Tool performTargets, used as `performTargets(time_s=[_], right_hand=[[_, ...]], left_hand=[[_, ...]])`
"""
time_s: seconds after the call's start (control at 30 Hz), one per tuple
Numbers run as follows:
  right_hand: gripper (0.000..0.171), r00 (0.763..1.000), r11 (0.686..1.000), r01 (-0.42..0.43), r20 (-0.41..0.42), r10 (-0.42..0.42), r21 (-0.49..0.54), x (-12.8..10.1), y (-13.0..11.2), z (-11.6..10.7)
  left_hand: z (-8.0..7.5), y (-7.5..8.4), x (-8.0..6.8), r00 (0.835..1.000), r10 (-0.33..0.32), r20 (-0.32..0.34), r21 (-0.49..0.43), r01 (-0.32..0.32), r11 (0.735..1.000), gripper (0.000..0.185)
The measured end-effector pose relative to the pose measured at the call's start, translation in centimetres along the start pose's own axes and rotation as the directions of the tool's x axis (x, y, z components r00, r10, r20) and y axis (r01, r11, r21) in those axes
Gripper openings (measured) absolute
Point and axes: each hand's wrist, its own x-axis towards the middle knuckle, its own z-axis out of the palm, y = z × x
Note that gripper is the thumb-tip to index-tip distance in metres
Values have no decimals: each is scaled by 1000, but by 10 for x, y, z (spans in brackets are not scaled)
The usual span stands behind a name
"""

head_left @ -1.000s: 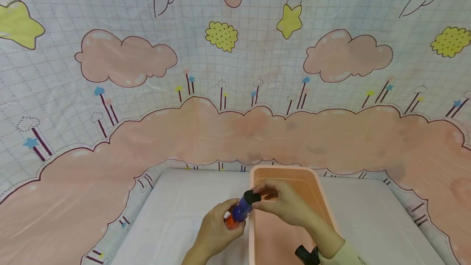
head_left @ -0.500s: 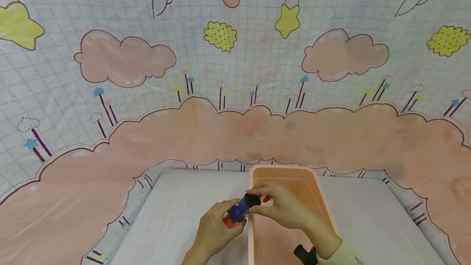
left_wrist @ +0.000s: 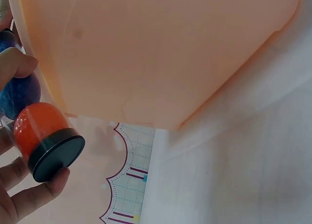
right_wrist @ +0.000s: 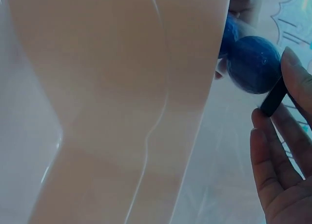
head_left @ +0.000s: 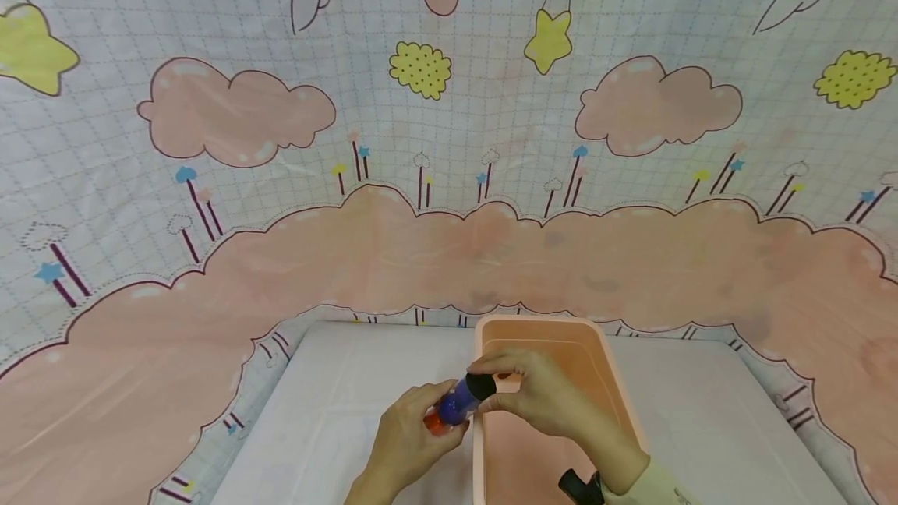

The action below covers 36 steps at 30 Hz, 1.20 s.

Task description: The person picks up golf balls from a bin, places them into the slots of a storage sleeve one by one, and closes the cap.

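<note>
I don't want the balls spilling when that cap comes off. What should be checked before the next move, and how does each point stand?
1. Left hand grips the tube at its orange end: ok.
2. Right hand fingers pinch the top black cap: ok.
3. Bottom cap seated under the orange ball: ok.
4. Top cap loose or tight: cannot tell.
5. Capped end over the bin: ok in the head view, it sits at the bin's left rim.
6. Bin bare where visible: ok; the part under the right hand is hidden.
</note>
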Motion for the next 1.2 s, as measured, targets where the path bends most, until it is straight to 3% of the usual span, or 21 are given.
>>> performTargets(time_s=[0.23,0.53,0.87,1.2], right_hand=[[42,999,999,-42,-20,42,-23,-1,0,2],[41,997,1000,-18,-80,19,8,-1,1,6],[42,989,993,-92,-112,100,71,-1,-2,8],[41,966,961,-210,-115,232,179,1,-4,8]], left_hand=[[0,-2,0,1000,21,-6,-22,-21,1000,53],[1,-4,1,996,56,-64,-21,-58,998,55],[3,1,0,996,-15,-92,-59,9,998,56],[7,6,1,987,-52,-150,-79,40,996,55]])
